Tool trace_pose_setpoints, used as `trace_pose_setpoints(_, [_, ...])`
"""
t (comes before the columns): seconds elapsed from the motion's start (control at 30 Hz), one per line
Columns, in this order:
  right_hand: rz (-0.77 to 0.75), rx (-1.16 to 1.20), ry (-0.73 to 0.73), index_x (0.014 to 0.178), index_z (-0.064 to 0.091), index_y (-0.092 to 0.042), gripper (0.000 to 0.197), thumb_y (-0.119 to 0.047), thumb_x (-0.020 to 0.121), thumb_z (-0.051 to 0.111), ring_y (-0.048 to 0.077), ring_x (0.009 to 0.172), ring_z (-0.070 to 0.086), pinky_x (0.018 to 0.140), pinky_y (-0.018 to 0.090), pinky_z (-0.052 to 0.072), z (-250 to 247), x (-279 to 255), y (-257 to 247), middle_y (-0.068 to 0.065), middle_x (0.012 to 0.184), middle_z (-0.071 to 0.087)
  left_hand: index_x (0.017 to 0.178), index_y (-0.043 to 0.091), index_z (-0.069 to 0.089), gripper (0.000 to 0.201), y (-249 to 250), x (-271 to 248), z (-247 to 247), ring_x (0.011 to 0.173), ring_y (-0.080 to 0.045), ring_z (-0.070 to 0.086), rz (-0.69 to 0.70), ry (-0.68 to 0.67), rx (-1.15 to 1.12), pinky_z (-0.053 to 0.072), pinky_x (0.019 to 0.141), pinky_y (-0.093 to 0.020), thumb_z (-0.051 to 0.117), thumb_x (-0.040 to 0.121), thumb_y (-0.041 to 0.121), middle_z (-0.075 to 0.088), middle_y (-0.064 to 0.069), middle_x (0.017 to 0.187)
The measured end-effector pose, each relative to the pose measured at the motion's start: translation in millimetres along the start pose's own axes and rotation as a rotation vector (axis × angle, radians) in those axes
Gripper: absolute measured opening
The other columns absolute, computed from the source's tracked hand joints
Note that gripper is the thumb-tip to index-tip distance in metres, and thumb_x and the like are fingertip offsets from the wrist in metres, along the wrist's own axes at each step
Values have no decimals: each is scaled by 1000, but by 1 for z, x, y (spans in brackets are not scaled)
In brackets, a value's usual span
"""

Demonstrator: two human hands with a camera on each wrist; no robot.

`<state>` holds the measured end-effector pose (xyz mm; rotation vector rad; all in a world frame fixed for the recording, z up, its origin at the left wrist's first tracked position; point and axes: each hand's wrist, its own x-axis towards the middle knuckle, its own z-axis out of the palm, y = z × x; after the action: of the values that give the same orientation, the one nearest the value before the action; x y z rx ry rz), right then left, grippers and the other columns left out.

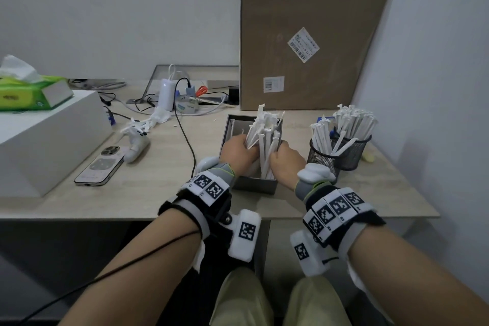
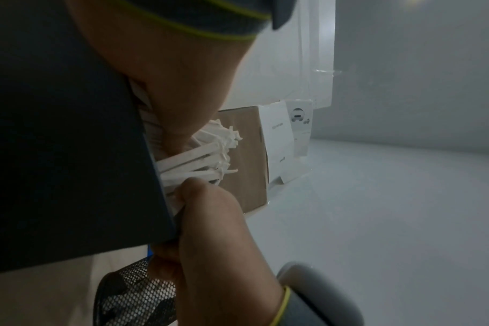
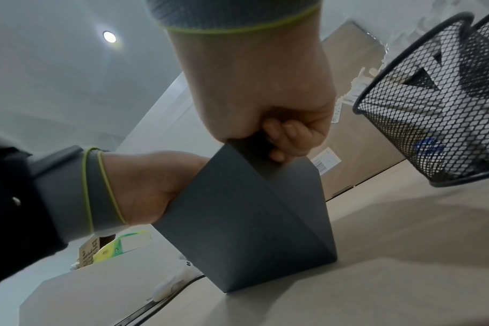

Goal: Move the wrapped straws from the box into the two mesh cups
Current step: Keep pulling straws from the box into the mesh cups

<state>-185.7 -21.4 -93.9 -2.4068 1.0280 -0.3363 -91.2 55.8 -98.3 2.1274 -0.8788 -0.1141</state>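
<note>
Fingers of the left hand point(image 1: 236, 149) curl around a bundle of white paper-wrapped straws point(image 1: 262, 130) standing in the open dark grey cardboard box point(image 1: 254, 185) on the pale wood-grain table point(image 1: 148, 193). The right hand point(image 1: 287, 160) curls over the box's right edge, fingers closed on more straws there. Just to the right stand two black wire-mesh cups point(image 1: 324, 157), touching each other, both packed with upright straws. A tall brown carton point(image 1: 312, 34) rises behind; a smartphone point(image 1: 99, 168) lies to the left.
</note>
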Motion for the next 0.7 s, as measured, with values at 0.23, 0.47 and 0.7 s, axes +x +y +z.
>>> trace_pose_setpoints(0.23, [11,14,-46,119,44,2,33,-20,98,32,40,104,56,73,34,35,-4,4,0,25,119,57,64,14,50,35,1,8,-3,72,-26,50,-25,19,-160,34,65,-28,47,95,31,56,-8,72])
trace_pose_setpoints(0.47, [30,35,-61,119,45,2,33,-20,97,32,39,102,56,73,32,35,-3,10,2,24,119,58,82,12,58,17,8,8,-7,80,-26,59,-52,142,-421,48,76,-38,48,93,21,64,-11,85])
trace_pose_setpoints(0.7, [43,52,-73,120,45,2,34,-20,97,32,39,104,56,74,33,35,-3,15,3,24,121,57,85,10,57,9,3,14,-7,64,-12,53,-19,106,-525,43,61,-22,54,91,17,59,-2,74])
